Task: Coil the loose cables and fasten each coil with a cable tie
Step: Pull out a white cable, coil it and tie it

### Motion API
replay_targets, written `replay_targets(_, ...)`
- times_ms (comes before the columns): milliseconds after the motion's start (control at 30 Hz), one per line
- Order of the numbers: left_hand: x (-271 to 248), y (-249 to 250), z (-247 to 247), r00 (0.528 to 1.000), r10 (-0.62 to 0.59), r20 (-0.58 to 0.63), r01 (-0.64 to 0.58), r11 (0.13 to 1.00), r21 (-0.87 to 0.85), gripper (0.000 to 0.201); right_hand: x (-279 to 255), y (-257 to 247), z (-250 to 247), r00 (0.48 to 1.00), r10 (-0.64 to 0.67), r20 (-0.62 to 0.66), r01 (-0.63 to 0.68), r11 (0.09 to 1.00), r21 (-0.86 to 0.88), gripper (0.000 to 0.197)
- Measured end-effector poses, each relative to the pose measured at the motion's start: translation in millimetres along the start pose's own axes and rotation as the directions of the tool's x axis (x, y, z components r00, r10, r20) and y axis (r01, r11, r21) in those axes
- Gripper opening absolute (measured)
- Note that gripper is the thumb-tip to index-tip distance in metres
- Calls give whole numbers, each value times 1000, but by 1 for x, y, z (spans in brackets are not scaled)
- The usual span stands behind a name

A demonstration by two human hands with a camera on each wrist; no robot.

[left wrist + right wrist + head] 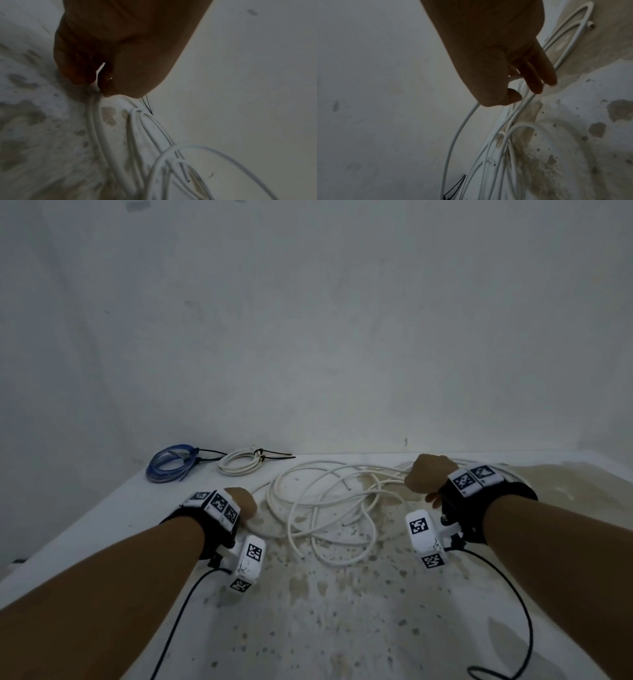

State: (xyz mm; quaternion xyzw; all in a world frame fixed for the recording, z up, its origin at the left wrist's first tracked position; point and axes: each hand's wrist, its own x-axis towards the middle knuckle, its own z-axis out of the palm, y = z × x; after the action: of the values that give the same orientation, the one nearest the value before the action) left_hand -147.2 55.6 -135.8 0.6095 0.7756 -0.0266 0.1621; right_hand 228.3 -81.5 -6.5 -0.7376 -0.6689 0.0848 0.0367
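Observation:
A long loose white cable (325, 508) lies in tangled loops on the stained white table (325, 611). My left hand (244, 505) is at the tangle's left edge. In the left wrist view its curled fingers and thumb (101, 86) pinch two strands of the white cable (96, 128) against the table. My right hand (428, 478) is at the tangle's right side. In the right wrist view my right hand (527, 92) has a strand of the cable (513, 78) held between thumb and fingers, with more loops (505, 142) hanging below.
At the table's back left lie a blue coil (170, 463) and a small white coil (240, 463), each bound with black cable ties (274, 454). A wall rises right behind the table. Black wrist-camera leads (513, 594) trail over the front of the table.

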Motion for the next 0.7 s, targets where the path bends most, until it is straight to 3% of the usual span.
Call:
replay_targets(33,5,-7,-4,1000,19,-12,-20,999,-25,51,2,0,-1,1000,5,-16,-6,1000,-23,16)
replay_targets(100,-68,13,-39,990,39,-138,-51,995,-84,45,1,-4,-2,998,1,-67,-7,995,-96,23)
replay_targets(133,-121,22,-65,963,6,-268,-34,994,-101,35,0,-6,-3,996,-23,-87,9,988,-153,34)
replay_targets(167,-173,37,-86,931,51,-362,-91,991,-96,29,0,-10,-5,994,-67,-90,47,977,-206,41)
replay_targets(200,-195,47,-102,887,61,-459,-113,990,-88,28,-1,-18,-8,989,-121,-87,97,965,-242,44)
replay_targets(267,-217,54,-140,887,-110,-449,-68,930,-361,20,-4,-38,-18,970,-241,-24,232,953,-194,50)
replay_targets(300,-223,54,-155,888,-126,-441,-88,897,-434,17,-6,-50,-24,944,-330,15,330,941,-76,59)
replay_targets(367,-232,55,-182,839,-110,-533,-126,914,-386,32,-14,-79,-35,852,-524,3,519,845,128,72)
replay_targets(433,-249,62,-206,751,-31,-660,-154,963,-221,34,-28,-108,-36,747,-660,-79,665,740,100,56)
replay_targets(500,-266,62,-226,707,7,-707,-179,969,-169,23,-33,-128,-31,715,-683,-153,699,706,116,33)
replay_targets(567,-273,52,-236,668,36,-744,-112,992,-52,20,-29,-126,-27,754,-618,-221,654,737,171,47)
replay_targets(600,-275,43,-243,657,38,-753,-82,996,-21,25,-25,-117,-24,800,-552,-235,595,781,189,51)
replay_targets(633,-275,29,-249,645,-5,-764,-67,996,-62,29,-19,-102,-21,847,-477,-235,523,827,206,52)
replay_targets(700,-264,-2,-262,603,-109,-790,-183,945,-270,31,-6,-63,-11,933,-295,-208,346,895,282,53)
